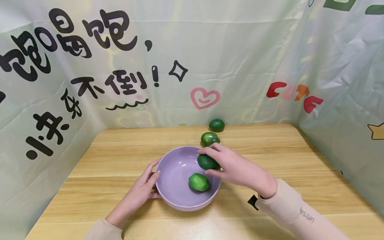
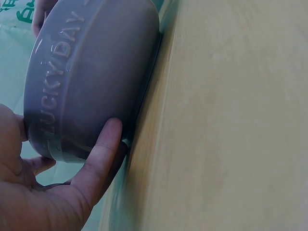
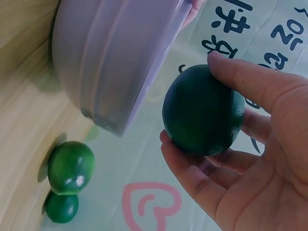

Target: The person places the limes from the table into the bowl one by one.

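A purple bowl [image 1: 175, 180] stands on the wooden table, with one green lime [image 1: 199, 182] lying inside it. My left hand [image 1: 143, 186] holds the bowl at its left side, the thumb at the rim and the fingers along the outer wall. Raised lettering reading "LUCKY DAY" runs round the bowl's wall [image 2: 91, 72] in the left wrist view. Over the bowl's right rim, my right hand [image 1: 237, 165] grips a dark green lime [image 3: 202, 110] between thumb and fingers. In the right wrist view this lime appears above the rim, apart from the bowl.
Behind the bowl, two more limes lie on the table: a nearer one [image 1: 210, 139] and a farther one [image 1: 217, 125] by the back edge. A printed cloth [image 1: 240, 66] hangs round the back and sides of the table [image 1: 120, 146].
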`<state>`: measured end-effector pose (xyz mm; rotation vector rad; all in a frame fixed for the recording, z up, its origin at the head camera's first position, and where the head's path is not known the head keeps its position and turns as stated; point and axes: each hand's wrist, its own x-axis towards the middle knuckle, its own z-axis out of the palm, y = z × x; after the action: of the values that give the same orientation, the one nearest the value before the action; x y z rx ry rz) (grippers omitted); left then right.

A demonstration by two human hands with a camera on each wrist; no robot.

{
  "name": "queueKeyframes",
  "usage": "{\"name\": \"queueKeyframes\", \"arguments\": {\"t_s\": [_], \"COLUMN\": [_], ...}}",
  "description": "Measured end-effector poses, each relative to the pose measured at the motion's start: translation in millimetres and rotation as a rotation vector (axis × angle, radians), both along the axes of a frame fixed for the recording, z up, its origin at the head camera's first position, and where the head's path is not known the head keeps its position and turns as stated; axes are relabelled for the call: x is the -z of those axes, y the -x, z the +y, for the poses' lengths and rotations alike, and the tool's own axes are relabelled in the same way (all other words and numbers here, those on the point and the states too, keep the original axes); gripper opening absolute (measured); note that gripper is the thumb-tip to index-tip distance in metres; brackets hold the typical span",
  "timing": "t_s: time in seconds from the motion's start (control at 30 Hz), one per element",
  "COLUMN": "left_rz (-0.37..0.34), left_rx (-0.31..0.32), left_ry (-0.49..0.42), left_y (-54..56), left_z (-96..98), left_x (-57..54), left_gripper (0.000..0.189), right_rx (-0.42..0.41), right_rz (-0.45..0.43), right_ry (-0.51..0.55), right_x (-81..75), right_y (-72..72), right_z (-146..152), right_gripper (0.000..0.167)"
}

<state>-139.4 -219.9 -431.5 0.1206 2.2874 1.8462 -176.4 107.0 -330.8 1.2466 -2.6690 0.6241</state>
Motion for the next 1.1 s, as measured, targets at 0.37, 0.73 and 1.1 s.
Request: {"name": "queueKeyframes", "arguments": {"t_s": [0.37,0.73,1.1], "left_rz": [0.002,0.003,0.002], "left_rx": [0.008,0.008,0.005], "left_ry": [-0.007,-0.005,0.000], "left_y": [0.2,0.2,-0.3], "left_z": [-0.4,-0.9,-0.6], "left_x": [0.2,0.0,-1.2], "left_gripper": [0.051,0.051,0.052], "right_rx": [-0.035,-0.078,-0.112], "right_rz": [-0.045,-0.024,-0.016], "right_ry": [-0.019,-0.025,-0.065], "right_x": [1.9,7.1,9.5], "right_y": [-5.8,-10.9,-14.3], "right_z": [-11.5,-22.8,-33.0], "right_gripper": [0.054,0.054,0.053]}}
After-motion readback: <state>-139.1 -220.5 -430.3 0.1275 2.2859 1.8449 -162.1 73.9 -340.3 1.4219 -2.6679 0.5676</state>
